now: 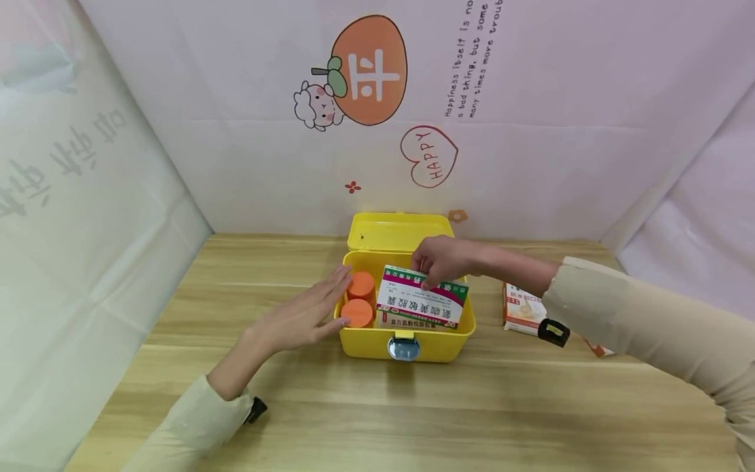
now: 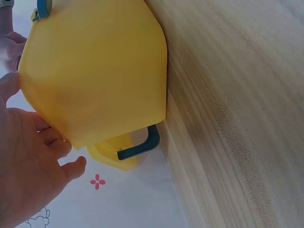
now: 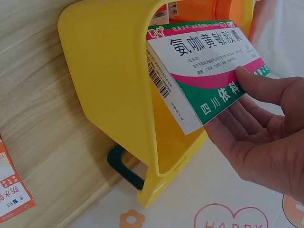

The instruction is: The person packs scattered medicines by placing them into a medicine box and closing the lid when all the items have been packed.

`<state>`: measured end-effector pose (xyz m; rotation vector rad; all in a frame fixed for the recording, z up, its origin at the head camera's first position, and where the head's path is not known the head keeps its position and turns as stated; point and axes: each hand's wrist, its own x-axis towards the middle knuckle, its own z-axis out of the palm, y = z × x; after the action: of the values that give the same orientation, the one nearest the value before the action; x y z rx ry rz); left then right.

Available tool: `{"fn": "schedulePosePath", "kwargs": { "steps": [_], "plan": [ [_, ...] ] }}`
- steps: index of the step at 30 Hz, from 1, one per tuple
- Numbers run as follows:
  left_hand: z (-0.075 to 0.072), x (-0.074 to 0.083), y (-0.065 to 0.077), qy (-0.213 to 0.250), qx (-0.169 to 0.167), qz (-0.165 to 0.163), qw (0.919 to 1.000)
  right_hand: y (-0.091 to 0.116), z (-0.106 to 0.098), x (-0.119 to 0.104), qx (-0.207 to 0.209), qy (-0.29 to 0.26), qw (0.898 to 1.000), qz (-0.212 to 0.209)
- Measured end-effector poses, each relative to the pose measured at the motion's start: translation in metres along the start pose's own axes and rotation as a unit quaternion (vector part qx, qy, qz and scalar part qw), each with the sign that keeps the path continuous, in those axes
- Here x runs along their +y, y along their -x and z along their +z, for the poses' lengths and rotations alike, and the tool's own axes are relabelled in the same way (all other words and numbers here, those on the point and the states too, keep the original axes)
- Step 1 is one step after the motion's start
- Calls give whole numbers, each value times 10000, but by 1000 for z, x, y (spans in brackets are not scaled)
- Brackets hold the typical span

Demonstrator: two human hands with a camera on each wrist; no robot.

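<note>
A yellow lidded box [image 1: 377, 343] stands on the wooden table with its lid [image 1: 401, 231] tipped back. My right hand [image 1: 444, 259] pinches a white, green and magenta medicine box [image 3: 209, 66] between thumb and fingers, tilted in the opening of the yellow box. Two orange-capped bottles [image 1: 357, 313] stand inside at the left, and another medicine box [image 1: 392, 320] lies partly hidden under the held one. My left hand [image 1: 309, 313] rests with extended fingers at the left rim, its fingertips beside the orange caps.
To the right of the yellow box, a white and orange carton [image 1: 522, 308] lies on the table [image 1: 377, 419], partly behind my right forearm. Another orange-cornered package [image 1: 598, 349] shows beneath that sleeve. A printed white cloth [image 1: 265, 177] rises behind the table.
</note>
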<state>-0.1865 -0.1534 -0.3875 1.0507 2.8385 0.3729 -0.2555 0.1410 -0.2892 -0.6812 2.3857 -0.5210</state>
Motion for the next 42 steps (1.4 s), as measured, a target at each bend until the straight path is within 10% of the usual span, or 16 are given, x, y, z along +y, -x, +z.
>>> {"fn": "schedulePosePath", "kwargs": {
  "steps": [42],
  "plan": [
    [-2, 1, -1, 52, -38, -1, 10000, -16, 9, 4, -474, 219, 9986, 98]
  ]
}}
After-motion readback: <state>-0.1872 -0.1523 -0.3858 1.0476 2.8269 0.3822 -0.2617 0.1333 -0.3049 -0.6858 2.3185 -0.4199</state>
